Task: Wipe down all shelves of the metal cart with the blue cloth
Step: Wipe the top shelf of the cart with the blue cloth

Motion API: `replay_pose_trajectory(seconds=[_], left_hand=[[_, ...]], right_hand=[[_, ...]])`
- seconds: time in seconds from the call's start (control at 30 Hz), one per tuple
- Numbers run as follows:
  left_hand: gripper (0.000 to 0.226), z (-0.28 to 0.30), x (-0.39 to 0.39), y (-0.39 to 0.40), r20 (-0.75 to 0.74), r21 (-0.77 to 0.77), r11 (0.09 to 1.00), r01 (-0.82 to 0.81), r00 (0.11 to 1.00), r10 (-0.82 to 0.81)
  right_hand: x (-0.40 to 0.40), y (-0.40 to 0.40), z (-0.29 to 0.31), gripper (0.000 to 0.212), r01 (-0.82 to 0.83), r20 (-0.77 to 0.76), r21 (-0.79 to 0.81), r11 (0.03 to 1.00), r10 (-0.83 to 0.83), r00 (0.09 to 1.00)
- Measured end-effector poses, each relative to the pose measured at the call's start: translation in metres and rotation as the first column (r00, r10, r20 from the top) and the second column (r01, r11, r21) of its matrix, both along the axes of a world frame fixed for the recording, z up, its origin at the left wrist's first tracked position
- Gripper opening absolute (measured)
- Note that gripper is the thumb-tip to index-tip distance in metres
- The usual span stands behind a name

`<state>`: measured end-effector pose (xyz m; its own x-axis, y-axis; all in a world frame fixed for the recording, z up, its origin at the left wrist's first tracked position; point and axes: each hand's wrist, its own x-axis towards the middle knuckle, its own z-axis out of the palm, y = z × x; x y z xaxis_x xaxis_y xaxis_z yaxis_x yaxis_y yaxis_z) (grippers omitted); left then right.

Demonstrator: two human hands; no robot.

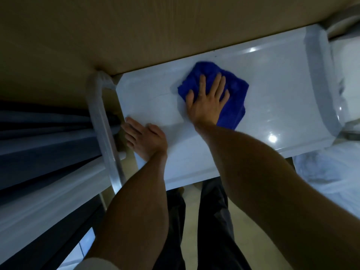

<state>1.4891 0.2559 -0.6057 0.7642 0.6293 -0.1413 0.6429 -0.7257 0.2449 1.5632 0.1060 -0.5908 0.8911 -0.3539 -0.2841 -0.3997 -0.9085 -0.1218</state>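
The metal cart's top shelf [272,78] is a shiny pale tray seen from above. A crumpled blue cloth [236,88] lies near its middle. My right hand [207,100] presses flat on the cloth with its fingers spread and straight. My left hand [145,138] rests on the shelf's left end, beside the cart's handle, with its fingers extended along the rim. The lower shelves are hidden beneath the top one.
The cart's tubular handle [106,131], wrapped in clear film, runs down the left side. A tan wall or board [136,32] stands right behind the cart. Plastic-wrapped white items [331,170] sit at the right. My dark trouser legs [212,221] and pale floor show below.
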Motion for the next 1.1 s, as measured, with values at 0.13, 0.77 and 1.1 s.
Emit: replay_pose_trajectory(seconds=[0.13,0.77,1.1], left_hand=[[0.071,-0.005,0.0,0.001,-0.021,0.014,1.0,0.028,0.999,-0.027],[0.058,0.008,0.005,-0.021,-0.102,0.078,0.996,0.042,0.994,-0.034],[0.053,-0.019,0.093,-0.128,0.129,0.002,0.999,0.048,0.991,-0.048]], right_hand=[[0.05,0.001,-0.001,0.069,0.033,0.087,0.01,0.999,-0.034,0.996],[-0.174,-0.094,0.018,0.071,-0.062,-0.016,0.052,0.997,0.063,0.998],[-0.062,-0.133,0.003,0.07,-0.313,0.05,0.045,0.949,0.31,0.949]])
